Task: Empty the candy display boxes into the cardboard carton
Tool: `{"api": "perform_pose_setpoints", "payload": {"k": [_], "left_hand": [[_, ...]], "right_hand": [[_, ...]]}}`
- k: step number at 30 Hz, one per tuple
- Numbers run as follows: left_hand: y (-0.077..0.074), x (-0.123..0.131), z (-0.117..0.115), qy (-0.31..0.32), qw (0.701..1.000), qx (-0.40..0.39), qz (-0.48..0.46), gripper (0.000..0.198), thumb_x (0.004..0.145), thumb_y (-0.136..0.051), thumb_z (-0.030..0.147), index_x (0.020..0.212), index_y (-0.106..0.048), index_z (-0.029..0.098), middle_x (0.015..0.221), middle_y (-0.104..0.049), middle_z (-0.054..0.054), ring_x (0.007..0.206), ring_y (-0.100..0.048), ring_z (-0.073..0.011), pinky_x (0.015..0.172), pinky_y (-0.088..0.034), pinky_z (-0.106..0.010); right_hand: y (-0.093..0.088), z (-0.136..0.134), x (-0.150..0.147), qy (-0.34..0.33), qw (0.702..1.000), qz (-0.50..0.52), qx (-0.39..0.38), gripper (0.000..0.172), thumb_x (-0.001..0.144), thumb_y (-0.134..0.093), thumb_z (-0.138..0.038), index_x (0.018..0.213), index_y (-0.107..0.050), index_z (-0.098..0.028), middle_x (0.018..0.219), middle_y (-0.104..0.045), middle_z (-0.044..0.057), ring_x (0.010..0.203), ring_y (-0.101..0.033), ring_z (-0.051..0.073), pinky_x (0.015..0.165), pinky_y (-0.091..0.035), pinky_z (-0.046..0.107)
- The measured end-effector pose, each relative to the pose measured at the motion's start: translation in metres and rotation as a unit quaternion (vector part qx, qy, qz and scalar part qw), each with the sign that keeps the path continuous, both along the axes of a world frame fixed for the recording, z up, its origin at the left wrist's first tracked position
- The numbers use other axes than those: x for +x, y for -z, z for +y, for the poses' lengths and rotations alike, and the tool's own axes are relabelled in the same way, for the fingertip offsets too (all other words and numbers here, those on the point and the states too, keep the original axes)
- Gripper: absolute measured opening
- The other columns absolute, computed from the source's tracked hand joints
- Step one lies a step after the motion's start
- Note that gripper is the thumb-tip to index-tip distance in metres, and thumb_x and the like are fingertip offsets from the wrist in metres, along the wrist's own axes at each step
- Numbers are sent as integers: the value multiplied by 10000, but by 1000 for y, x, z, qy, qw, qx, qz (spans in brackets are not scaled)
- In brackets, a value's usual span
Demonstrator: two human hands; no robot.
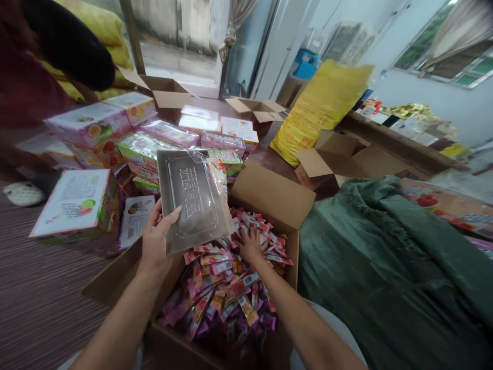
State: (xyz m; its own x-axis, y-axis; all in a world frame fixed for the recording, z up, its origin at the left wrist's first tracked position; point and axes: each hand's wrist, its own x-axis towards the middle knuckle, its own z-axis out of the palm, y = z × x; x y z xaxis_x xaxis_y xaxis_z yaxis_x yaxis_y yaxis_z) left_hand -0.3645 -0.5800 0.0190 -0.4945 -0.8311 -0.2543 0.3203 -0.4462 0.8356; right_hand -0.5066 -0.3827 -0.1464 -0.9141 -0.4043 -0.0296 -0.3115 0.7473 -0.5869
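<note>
My left hand (157, 236) grips the lower left edge of a clear plastic tray (192, 198) with raised lettering and holds it tilted above an open cardboard box (275, 198). The box is heaped with small pink, red and purple snack packets (223, 288). My right hand (252, 245) lies on top of that heap at its far side, fingers spread down among the packets, partly behind the tray's edge.
Colourful gift boxes (79, 203) and packed trays (171, 132) crowd the floor to the left and behind. Empty cartons (339, 159) and a yellow sack (319, 110) stand at the right. A green blanket (385, 267) lies beside the box. Another person's dark sleeve (69, 43) is at top left.
</note>
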Motion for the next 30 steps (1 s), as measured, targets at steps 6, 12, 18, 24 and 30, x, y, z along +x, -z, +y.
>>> {"api": "perform_pose_setpoints", "payload": {"k": [6, 12, 18, 24, 30], "left_hand": [[-6, 1, 2, 10, 1000, 13, 10, 437, 536, -821, 268, 961, -733, 212, 846, -731, 21, 675, -633, -131, 597, -525, -211], [-6, 8, 5, 56, 997, 55, -25, 470, 499, -830, 276, 942, -705, 180, 832, -723, 3, 673, -640, -142, 553, -509, -204], [-5, 4, 3, 95, 993, 71, -7, 406, 507, -819, 294, 878, -701, 176, 791, -703, 17, 680, -615, -128, 569, -488, -190], [-3, 1, 17, 154, 988, 10, -7, 463, 477, -829, 298, 906, -715, 167, 811, -715, 6, 692, -621, -150, 641, -496, -235], [2, 8, 30, 210, 977, 45, -6, 478, 487, -822, 242, 945, -696, 190, 841, -725, 10, 703, -648, -138, 628, -515, -206]], "right_hand": [[-16, -6, 98, -237, 962, 52, 122, 629, 885, -595, -446, 1485, -418, -372, 1651, -206, 70, 1509, -72, 405, 1100, -22, 769], [-4, 6, 77, -189, 940, -12, 284, 794, 750, -668, -356, 1496, -396, -369, 1620, -288, 70, 1455, -160, 477, 1076, -121, 770], [-23, 22, 60, -173, 931, -48, 318, 556, 793, -538, -238, 1346, -583, -276, 1508, -406, 138, 1303, -409, 383, 961, -440, 571], [-17, 69, 130, -204, 916, -71, 337, 471, 739, -604, -217, 1203, -675, -252, 1568, -325, 131, 1330, -385, 420, 925, -479, 583], [-46, 81, 151, -218, 889, -188, 355, 690, 626, -699, -158, 1300, -640, -291, 1614, -281, 113, 1387, -327, 508, 1000, -361, 735]]}}
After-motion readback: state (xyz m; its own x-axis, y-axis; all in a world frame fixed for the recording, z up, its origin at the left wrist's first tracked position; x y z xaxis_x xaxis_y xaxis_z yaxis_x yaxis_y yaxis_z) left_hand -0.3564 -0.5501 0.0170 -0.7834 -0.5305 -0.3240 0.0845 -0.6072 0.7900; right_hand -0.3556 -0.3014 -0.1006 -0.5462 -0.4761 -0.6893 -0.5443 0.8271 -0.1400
